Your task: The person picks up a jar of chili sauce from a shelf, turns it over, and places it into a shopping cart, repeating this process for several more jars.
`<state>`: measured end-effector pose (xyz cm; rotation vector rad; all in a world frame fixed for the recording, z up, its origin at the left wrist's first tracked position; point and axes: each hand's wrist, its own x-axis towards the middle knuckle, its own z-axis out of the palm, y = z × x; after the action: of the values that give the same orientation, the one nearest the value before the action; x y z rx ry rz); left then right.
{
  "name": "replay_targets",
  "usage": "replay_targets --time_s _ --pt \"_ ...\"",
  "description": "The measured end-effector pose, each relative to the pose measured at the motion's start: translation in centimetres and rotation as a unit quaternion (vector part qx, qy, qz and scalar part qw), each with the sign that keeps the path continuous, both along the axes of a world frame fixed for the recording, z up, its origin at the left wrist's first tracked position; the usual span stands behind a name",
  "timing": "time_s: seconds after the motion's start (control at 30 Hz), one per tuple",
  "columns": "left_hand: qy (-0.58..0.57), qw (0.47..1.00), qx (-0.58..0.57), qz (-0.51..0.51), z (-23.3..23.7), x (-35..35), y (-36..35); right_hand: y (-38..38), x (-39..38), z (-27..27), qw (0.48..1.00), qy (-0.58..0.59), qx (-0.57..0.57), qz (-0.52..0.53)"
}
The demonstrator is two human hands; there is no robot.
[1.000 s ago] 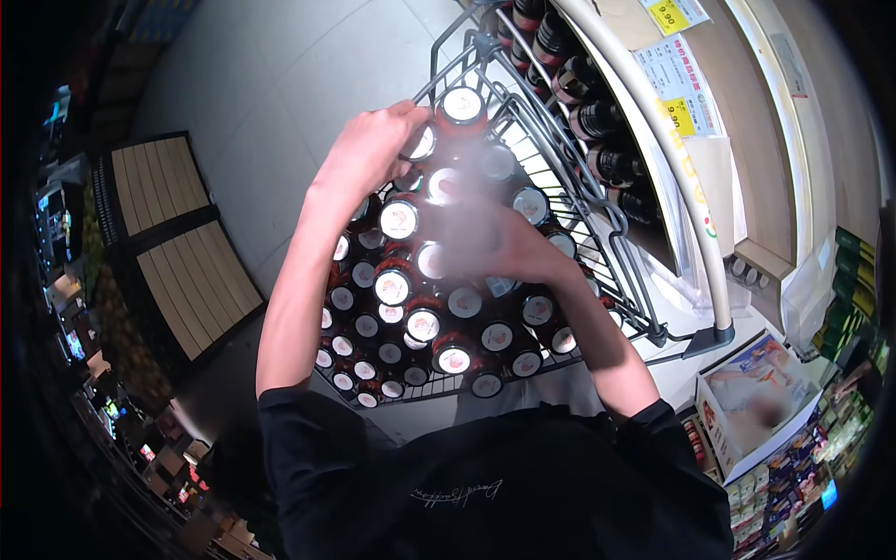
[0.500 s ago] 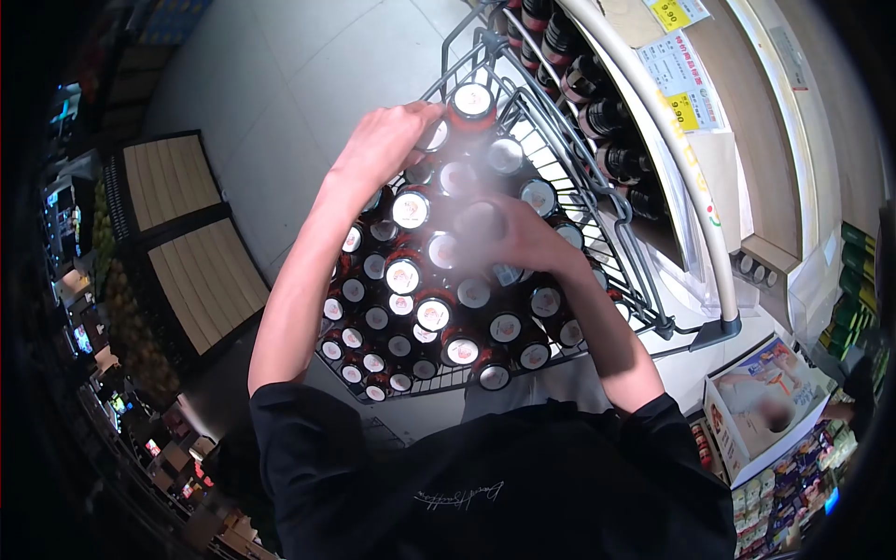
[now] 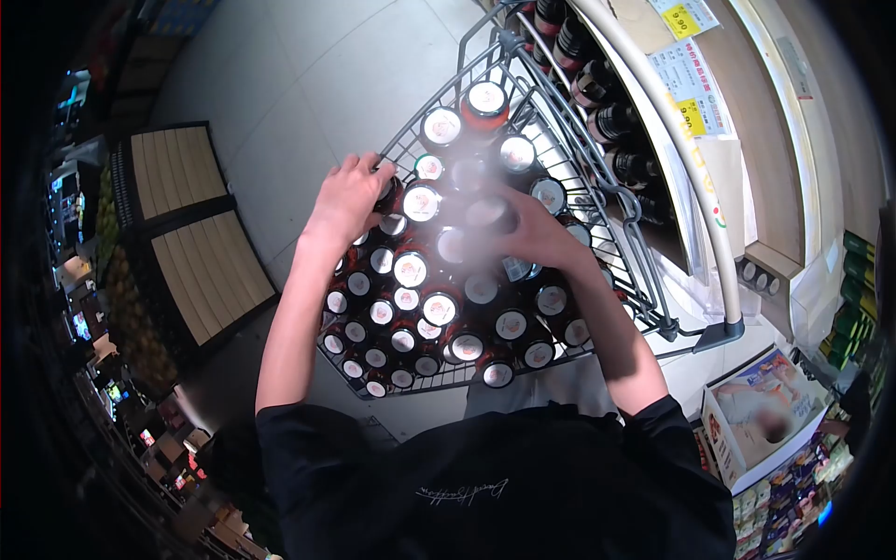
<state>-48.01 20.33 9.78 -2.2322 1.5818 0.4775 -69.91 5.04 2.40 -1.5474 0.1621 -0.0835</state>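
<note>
A wire shopping cart [image 3: 401, 149] is filled with many dark red jars [image 3: 411, 269] that have white printed lids. My left hand [image 3: 347, 201] is at the cart's left side, its fingers curled round a jar [image 3: 390, 194] by the lid. Over the middle of the load, my right hand [image 3: 546, 233] grips another jar [image 3: 493, 217]; a hazy smudge blurs its lid and my fingertips. Two lidded jars [image 3: 441, 126] stand at the far end of the load, beyond both hands.
Dark bottles [image 3: 611, 121] fill a shelf along the cart's right side, under price tags [image 3: 686, 89]. The pale cart handle or rail [image 3: 695, 168] curves past them. Slatted wooden display tops [image 3: 205, 275] stand at left. A printed carton [image 3: 765, 411] sits at lower right.
My left hand has moved from the far left jar back toward me, to a jar nearer the cart's left edge. The far jar is uncovered. My right hand stays nearly in place.
</note>
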Motion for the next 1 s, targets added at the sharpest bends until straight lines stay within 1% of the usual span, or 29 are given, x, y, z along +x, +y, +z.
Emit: replay_targets --time_s 0.03,0.13,0.2,0.23,0.3,0.33,0.37,0.43,0.47,0.5,0.57,0.6,0.67,0.77,0.87,1.0 --pt "-0.014 0.999 -0.024 -0.024 -0.2 0.1 0.1 0.1 0.1 0.0 1.0 -0.001 0.0 0.001" --pt "0.009 1.0 -0.021 -0.015 -0.1 0.6 0.5 0.7 0.3 -0.3 1.0 -0.004 -0.02 -0.003" --pt "0.013 0.999 -0.028 -0.014 -0.1 0.8 0.7 2.1 0.8 -0.6 0.984 0.037 -0.171 -0.024" --pt "0.035 0.999 -0.031 0.0 -0.3 0.9 0.8 2.5 1.0 -0.2 0.984 0.036 -0.171 -0.025" --pt "0.054 0.998 -0.034 0.013 -0.6 1.4 1.0 2.9 1.4 0.7 0.985 -0.065 -0.157 -0.021" --pt "0.077 0.996 -0.038 0.022 -0.5 1.7 0.9 3.3 2.0 0.5 0.979 -0.1 -0.176 -0.036" --pt "0.101 0.993 -0.043 0.031 -0.4 1.9 0.9 3.5 2.2 0.3 0.978 -0.101 -0.176 -0.038" --pt "0.098 0.994 -0.048 0.027 0.0 1.7 0.9 3.9 2.5 0.6 0.986 0.006 -0.167 0.014" --pt "0.096 0.994 -0.055 0.024 0.4 1.5 0.8 3.7 2.9 1.2 0.982 0.07 -0.167 0.058" --pt "0.095 0.994 -0.055 0.023 0.9 1.4 0.7 3.4 3.5 1.3 0.982 0.069 -0.168 0.056" --pt "0.123 0.988 -0.069 0.068 2.7 0.8 0.0 2.9 4.4 1.3 0.955 0.134 -0.184 0.189" --pt "0.124 0.988 -0.069 0.068 3.0 0.5 -0.3 3.0 4.2 1.4 0.955 0.135 -0.184 0.189" --pt "0.094 0.991 -0.077 0.047 3.5 0.1 -0.6 3.1 3.8 1.6 0.975 0.118 -0.147 0.116" --pt "0.085 0.992 -0.087 0.044 4.1 -0.4 -0.7 2.7 3.6 1.8 0.974 0.096 -0.159 0.132" --pt "0.088 0.988 -0.114 0.054 5.7 -0.8 -1.1 2.7 3.7 2.0 0.97 0.106 -0.153 0.156" --pt "0.093 0.983 -0.151 0.038 6.5 -1.1 -1.6 2.5 3.8 2.0 0.972 0.104 -0.146 0.152"
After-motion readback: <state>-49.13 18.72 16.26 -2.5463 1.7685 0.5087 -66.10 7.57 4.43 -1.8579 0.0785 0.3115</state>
